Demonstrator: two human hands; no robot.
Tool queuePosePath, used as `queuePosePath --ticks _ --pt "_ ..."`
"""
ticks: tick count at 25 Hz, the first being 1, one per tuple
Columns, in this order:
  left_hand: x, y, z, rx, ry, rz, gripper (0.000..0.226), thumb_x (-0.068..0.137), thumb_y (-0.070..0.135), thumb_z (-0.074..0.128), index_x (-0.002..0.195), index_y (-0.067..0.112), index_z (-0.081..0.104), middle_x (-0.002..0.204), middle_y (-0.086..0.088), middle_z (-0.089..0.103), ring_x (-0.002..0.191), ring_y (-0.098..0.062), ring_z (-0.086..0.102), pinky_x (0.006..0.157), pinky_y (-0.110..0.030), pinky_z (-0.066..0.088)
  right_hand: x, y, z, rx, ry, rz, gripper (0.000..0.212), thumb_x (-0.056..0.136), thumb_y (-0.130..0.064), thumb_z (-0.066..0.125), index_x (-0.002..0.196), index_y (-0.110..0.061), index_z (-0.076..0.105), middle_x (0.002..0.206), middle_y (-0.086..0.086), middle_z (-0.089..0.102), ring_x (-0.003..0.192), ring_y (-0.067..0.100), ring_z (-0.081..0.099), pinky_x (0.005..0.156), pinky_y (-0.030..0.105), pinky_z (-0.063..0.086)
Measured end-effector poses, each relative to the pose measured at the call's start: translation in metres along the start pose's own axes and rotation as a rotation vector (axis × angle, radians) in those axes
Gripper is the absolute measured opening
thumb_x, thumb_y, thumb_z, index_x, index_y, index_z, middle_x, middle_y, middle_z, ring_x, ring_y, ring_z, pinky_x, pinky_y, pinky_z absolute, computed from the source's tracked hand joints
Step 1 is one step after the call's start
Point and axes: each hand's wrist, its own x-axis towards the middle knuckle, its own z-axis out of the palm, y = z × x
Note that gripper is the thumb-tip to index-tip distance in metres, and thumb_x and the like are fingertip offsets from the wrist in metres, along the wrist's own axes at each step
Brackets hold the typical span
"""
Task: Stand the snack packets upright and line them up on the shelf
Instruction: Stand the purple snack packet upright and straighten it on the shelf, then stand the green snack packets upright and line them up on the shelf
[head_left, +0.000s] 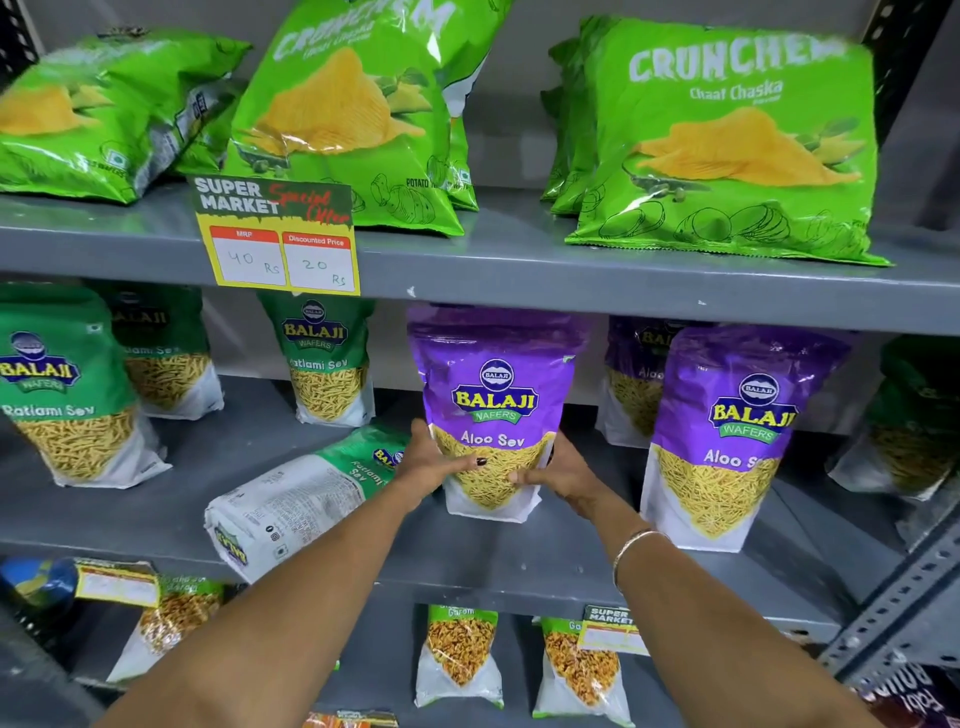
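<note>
A purple Aloo Sev packet (493, 395) stands upright in the middle of the grey middle shelf (545, 561). My left hand (426, 465) grips its lower left side and my right hand (558, 475) grips its lower right side. Just left of it a green Ratlami Sev packet (296, 499) lies flat on its back near the shelf's front edge. Another purple Aloo Sev packet (727, 436) stands upright to the right, with a third purple packet (634, 379) behind it. Green Ratlami Sev packets (67, 389) (327, 358) (166, 353) stand upright at the left.
The top shelf holds green Crunchem chip bags (727, 140), some leaning (343, 114) (98, 109). A yellow price tag (280, 239) hangs from its edge. A dark green packet (914, 415) stands at far right. Smaller snack packets (460, 654) fill the bottom shelf. A perforated metal upright (893, 597) frames the right side.
</note>
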Motion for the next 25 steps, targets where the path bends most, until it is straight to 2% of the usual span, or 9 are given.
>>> queuePosePath --ticks 3,6,10,13,15,18,20,22,25 --pt "0.002 -0.004 -0.009 0.045 -0.093 0.005 0.059 0.068 0.008 0.079 0.103 0.011 0.032 0.123 -0.015 0.055 0.119 -0.029 0.052 0.098 -0.039 0.044 -0.003 -0.005 0.000 -0.086 -0.077 0.082 0.053 0.071 0.019 0.066 0.118 0.001 0.050 0.100 0.010 0.070 0.076 -0.001 0.070 0.067 0.014 0.058" --pt "0.009 -0.013 -0.034 0.237 -0.067 0.087 0.057 0.072 0.015 0.076 0.117 0.005 0.044 0.131 -0.016 0.050 0.123 -0.029 0.049 0.098 -0.034 0.041 -0.009 -0.008 0.001 -0.258 -0.083 0.437 0.021 0.077 0.002 0.069 0.090 -0.006 0.054 0.049 0.003 0.066 0.028 0.005 0.051 0.032 0.014 0.038" --pt "0.032 -0.028 -0.110 0.494 0.025 0.121 0.044 0.081 0.022 0.066 0.119 0.003 0.054 0.130 -0.016 0.054 0.118 -0.029 0.055 0.098 -0.036 0.045 -0.004 -0.019 0.038 -0.306 -0.027 0.829 0.025 0.067 -0.004 0.072 0.079 0.001 0.051 0.049 0.018 0.050 0.026 0.026 0.052 0.034 0.028 0.050" --pt "0.035 -0.051 -0.176 0.587 -0.054 0.074 0.032 0.084 0.030 0.062 0.101 0.002 0.059 0.112 -0.020 0.059 0.094 -0.016 0.068 0.075 -0.026 0.052 0.009 -0.033 0.106 -0.279 -0.009 0.853 0.037 0.085 -0.027 0.062 0.065 0.001 0.048 0.033 0.016 0.056 0.028 0.028 0.058 0.032 0.031 0.051" --pt "0.034 -0.073 -0.212 0.404 -0.243 -0.067 0.035 0.082 0.034 0.064 0.095 0.002 0.059 0.099 -0.016 0.058 0.076 -0.013 0.066 0.062 -0.023 0.045 0.018 -0.035 0.157 -0.152 0.060 0.783 0.041 0.086 -0.035 0.058 0.063 -0.001 0.051 0.030 0.014 0.053 0.028 0.026 0.058 0.032 0.030 0.051" --pt "0.027 -0.094 -0.236 -0.003 -0.587 -0.408 0.038 0.076 0.038 0.069 0.093 0.005 0.063 0.071 -0.009 0.073 0.059 -0.019 0.067 0.068 -0.033 0.054 0.018 -0.026 0.214 0.068 0.140 0.713 0.042 0.075 -0.041 0.069 0.071 -0.001 0.058 0.038 0.014 0.060 0.033 0.026 0.061 0.036 0.029 0.053" --pt "0.027 -0.101 -0.240 -0.107 -0.672 -0.466 0.026 0.085 0.029 0.062 0.092 0.003 0.063 0.060 -0.008 0.075 0.051 -0.019 0.070 0.055 -0.031 0.059 0.017 -0.012 0.241 0.275 0.168 0.658 0.040 0.069 -0.042 0.073 0.082 -0.006 0.062 0.053 0.012 0.070 0.045 0.027 0.067 0.043 0.034 0.057" --pt "0.021 -0.098 -0.243 -0.112 -0.690 -0.472 0.021 0.088 0.022 0.059 0.081 0.002 0.062 0.051 -0.009 0.072 0.043 -0.019 0.068 0.041 -0.029 0.055 0.017 -0.005 0.258 0.501 0.202 0.596 0.031 0.079 -0.035 0.066 0.096 -0.009 0.063 0.074 0.012 0.077 0.064 0.028 0.074 0.057 0.042 0.060" --pt "0.013 -0.095 -0.248 -0.036 -0.722 -0.461 0.021 0.086 0.023 0.062 0.074 0.006 0.060 0.056 -0.005 0.070 0.046 -0.017 0.065 0.043 -0.026 0.053 0.016 0.003 0.258 0.480 0.233 0.542 0.076 0.060 -0.033 0.084 0.126 -0.010 0.057 0.126 0.014 0.065 0.110 0.032 0.064 0.087 0.054 0.053"
